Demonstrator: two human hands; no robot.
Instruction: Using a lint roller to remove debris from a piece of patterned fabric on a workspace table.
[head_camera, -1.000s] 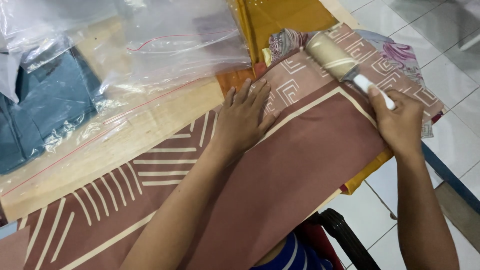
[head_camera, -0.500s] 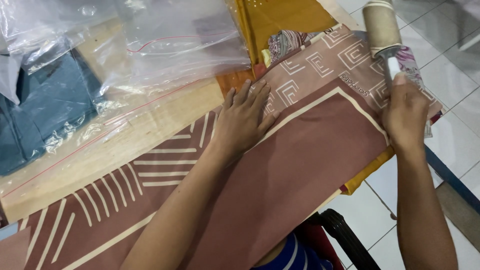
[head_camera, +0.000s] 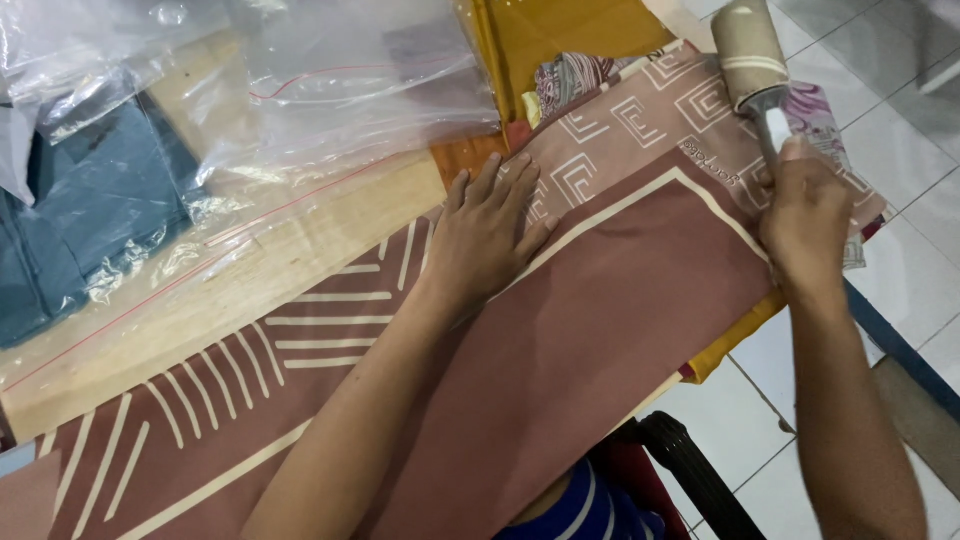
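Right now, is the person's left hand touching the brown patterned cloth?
Touching. The head view shows the left hand lying flat, fingers spread, pressed on the brown patterned cloth, with no gap beneath the palm. The right hand grips a lint roller.

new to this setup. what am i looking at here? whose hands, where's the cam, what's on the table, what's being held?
There is no machine here: a person works with two bare hands, and a single camera worn on their head looks down at them. The arms entering from the bottom are that person's own.

The left hand lies flat, fingers spread, pressing on a brown cloth with cream lines and square patterns, spread across a wooden table.

The right hand grips the white handle of a lint roller, whose beige roll points away from the person, over the cloth's far end.

Also on the table: clear plastic bags, one over a folded blue-grey garment, a mustard-yellow fabric, and a floral cloth peeking out beneath the brown one. A tiled floor shows at the right.
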